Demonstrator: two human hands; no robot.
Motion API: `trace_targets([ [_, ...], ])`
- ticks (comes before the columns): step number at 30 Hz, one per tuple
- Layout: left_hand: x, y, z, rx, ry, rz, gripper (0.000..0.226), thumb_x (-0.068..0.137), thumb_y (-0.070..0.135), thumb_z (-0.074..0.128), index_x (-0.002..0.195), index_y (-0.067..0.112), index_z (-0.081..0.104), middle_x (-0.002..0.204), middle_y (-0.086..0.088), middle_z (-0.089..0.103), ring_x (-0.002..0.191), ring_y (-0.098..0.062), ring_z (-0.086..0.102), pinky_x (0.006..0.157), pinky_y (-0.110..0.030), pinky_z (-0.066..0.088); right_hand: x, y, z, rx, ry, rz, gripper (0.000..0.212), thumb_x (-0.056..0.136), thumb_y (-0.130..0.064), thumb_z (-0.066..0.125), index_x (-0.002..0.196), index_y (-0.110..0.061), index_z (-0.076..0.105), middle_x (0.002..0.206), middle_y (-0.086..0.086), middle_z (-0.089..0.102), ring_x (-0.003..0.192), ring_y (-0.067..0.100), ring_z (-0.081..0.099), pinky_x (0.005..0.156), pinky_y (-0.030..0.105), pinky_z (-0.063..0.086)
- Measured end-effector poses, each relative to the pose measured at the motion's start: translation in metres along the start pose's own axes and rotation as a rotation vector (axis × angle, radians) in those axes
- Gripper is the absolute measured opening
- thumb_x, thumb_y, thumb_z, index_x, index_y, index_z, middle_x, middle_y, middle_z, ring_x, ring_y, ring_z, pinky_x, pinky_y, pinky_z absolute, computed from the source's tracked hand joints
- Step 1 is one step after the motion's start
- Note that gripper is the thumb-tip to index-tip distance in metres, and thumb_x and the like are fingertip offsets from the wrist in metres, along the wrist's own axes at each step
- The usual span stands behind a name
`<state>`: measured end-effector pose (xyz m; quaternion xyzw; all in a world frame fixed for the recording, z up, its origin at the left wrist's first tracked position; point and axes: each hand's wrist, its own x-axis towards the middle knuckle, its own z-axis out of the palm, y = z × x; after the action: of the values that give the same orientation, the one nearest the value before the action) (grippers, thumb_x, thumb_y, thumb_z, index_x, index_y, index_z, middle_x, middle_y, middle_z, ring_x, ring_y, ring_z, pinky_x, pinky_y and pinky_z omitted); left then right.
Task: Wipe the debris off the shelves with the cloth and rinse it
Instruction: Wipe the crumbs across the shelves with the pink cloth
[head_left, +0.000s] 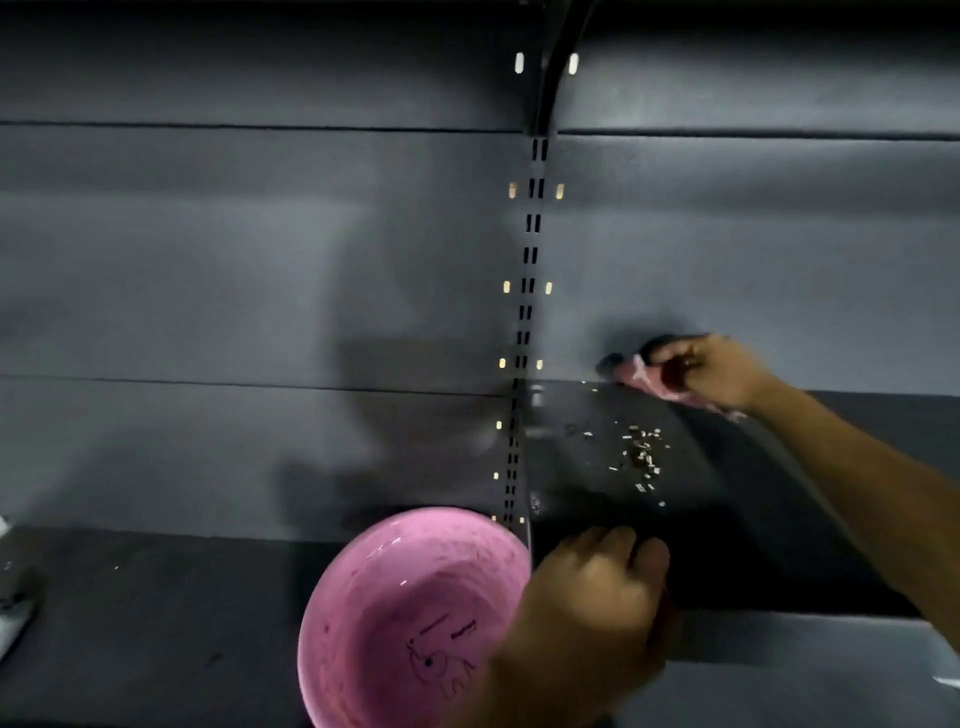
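My right hand grips a pink cloth pressed against the back corner of the dark right-hand shelf, where the shelf meets the grey back panel. Small pale bits of debris lie scattered on that shelf, in front of and left of the cloth. My left hand is curled over the front left edge of the same shelf, beside a pink bowl. Whether the left hand holds the bowl's rim or only rests on the shelf edge is hidden.
A slotted metal upright divides the left and right shelf bays. The lower left shelf carries a few specks, and a pale object sits at its far left edge. Grey back panels rise behind.
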<state>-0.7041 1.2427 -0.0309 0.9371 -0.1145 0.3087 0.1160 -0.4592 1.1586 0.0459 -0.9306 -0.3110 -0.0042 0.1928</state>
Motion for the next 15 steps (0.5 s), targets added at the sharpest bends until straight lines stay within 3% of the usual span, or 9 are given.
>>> trace_targets([
  [3,0.003,-0.001,-0.002,-0.033,-0.065,-0.029,0.017,0.072,0.031,0.042,0.074,0.018,0.053,0.066,0.0,0.052,0.058,-0.019,0.054,0.048,-0.024,0.043,-0.024,-0.002,0.027,0.169,-0.05,0.041,0.033,0.091,-0.023,0.055,0.124,-0.017,0.058,0.133,-0.002,0.056,0.121,0.015,0.051,0.096,0.015,0.03],
  [6,0.003,-0.002,-0.003,-0.07,-0.063,-0.021,0.018,0.074,0.03,0.041,0.074,0.017,0.054,0.066,-0.001,0.054,0.058,-0.019,0.055,0.049,-0.024,0.043,-0.028,-0.029,0.042,0.246,-0.087,-0.012,0.04,0.084,-0.036,0.063,0.121,-0.022,0.061,0.12,-0.013,0.056,0.113,0.005,0.05,0.092,0.012,0.028],
  [8,0.003,-0.002,-0.003,-0.078,-0.051,-0.025,0.018,0.075,0.03,0.04,0.072,0.018,0.053,0.067,-0.001,0.055,0.059,-0.02,0.056,0.051,-0.023,0.044,-0.025,-0.043,0.052,0.18,-0.064,-0.042,0.028,0.081,-0.03,0.067,0.108,-0.024,0.068,0.113,-0.005,0.067,0.105,0.012,0.06,0.09,0.02,0.039],
  [10,0.002,-0.001,-0.004,-0.078,-0.052,-0.044,0.02,0.074,0.031,0.04,0.072,0.018,0.055,0.068,-0.001,0.056,0.06,-0.02,0.057,0.052,-0.021,0.045,-0.027,-0.052,0.058,0.264,-0.048,-0.02,0.016,0.08,-0.01,0.062,0.088,-0.021,0.072,0.092,0.006,0.074,0.088,0.018,0.065,0.083,0.027,0.049],
  [13,0.001,0.0,-0.007,-0.11,-0.068,-0.054,0.018,0.075,0.029,0.04,0.073,0.017,0.054,0.067,-0.002,0.056,0.059,-0.02,0.057,0.051,-0.021,0.045,-0.035,-0.053,0.042,0.481,-0.141,-0.018,0.037,0.081,0.008,0.051,0.065,-0.022,0.065,0.063,-0.004,0.071,0.074,0.017,0.064,0.074,0.023,0.052],
  [15,0.0,-0.001,-0.008,-0.113,-0.071,-0.05,0.017,0.074,0.028,0.04,0.072,0.017,0.052,0.066,-0.001,0.056,0.058,-0.019,0.056,0.049,-0.021,0.043,-0.035,-0.046,0.018,0.574,-0.051,-0.021,0.043,0.082,0.014,0.045,0.06,-0.017,0.065,0.066,-0.002,0.072,0.071,0.014,0.067,0.075,0.025,0.052],
])
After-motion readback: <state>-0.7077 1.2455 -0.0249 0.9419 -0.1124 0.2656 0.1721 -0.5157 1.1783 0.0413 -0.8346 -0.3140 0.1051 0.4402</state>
